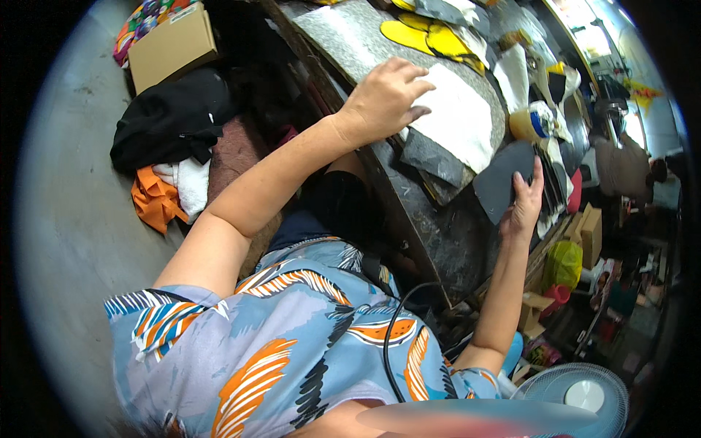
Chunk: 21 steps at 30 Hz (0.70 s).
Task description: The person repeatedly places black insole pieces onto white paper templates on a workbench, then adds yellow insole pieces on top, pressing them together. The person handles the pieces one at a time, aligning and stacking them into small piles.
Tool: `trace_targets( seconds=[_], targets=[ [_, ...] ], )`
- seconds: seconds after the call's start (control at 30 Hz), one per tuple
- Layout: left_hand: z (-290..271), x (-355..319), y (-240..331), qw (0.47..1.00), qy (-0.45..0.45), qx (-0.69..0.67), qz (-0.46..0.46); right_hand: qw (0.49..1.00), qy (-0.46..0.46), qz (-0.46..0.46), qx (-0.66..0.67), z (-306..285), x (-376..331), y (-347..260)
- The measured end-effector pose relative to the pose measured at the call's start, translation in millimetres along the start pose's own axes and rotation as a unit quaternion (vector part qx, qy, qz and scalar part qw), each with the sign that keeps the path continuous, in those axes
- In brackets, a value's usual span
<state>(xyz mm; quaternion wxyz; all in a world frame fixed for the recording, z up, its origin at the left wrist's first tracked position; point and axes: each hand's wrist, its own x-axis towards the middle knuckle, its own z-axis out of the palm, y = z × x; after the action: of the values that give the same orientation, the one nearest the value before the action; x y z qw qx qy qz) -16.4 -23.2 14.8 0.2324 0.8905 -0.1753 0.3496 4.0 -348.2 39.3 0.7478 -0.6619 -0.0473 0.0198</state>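
Observation:
My right hand [523, 206] grips a dark grey flat piece [504, 177] with a rounded edge, the thumb lying across its face. Over the left edge of a white sheet [456, 120], my left hand [385, 98] hovers or lightly touches it; I cannot tell which. Its fingers are spread, and nothing shows between them. The white sheet lies on a speckled grey board [350, 33], with a dark grey slab [432, 157] sticking out beneath its near edge. Several yellow sole-shaped pieces [409, 35] rest farther back on the board.
Beyond the white sheet stands a jar with a blue rim [527, 124], among white cloths. The dark worktable [467, 241] ends near my body. At left lie a cardboard box [174, 47], a black bag [171, 120] and orange cloth [155, 198]. A fan [577, 394] stands at lower right.

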Motion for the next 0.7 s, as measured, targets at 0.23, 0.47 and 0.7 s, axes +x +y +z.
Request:
trace_targets(
  seconds=[0.23, 0.47, 0.7],
  targets=[
    [2.4, 15.6, 48.1, 0.959, 0.03, -0.281, 0.001, 0.965, -0.247, 0.08, 0.027, 47.4, -26.3, -38.7],
    [-13.5, -8.0, 39.9, 0.979, 0.038, -0.095, 0.178, 0.89, -0.381, 0.243, -0.062, 77.4, -33.6, -46.5],
    [-37.8, -28.8, 33.6, 0.98, 0.016, -0.062, 0.187, 0.859, -0.422, 0.283, -0.063, 107.7, -36.4, -29.0]
  ],
)
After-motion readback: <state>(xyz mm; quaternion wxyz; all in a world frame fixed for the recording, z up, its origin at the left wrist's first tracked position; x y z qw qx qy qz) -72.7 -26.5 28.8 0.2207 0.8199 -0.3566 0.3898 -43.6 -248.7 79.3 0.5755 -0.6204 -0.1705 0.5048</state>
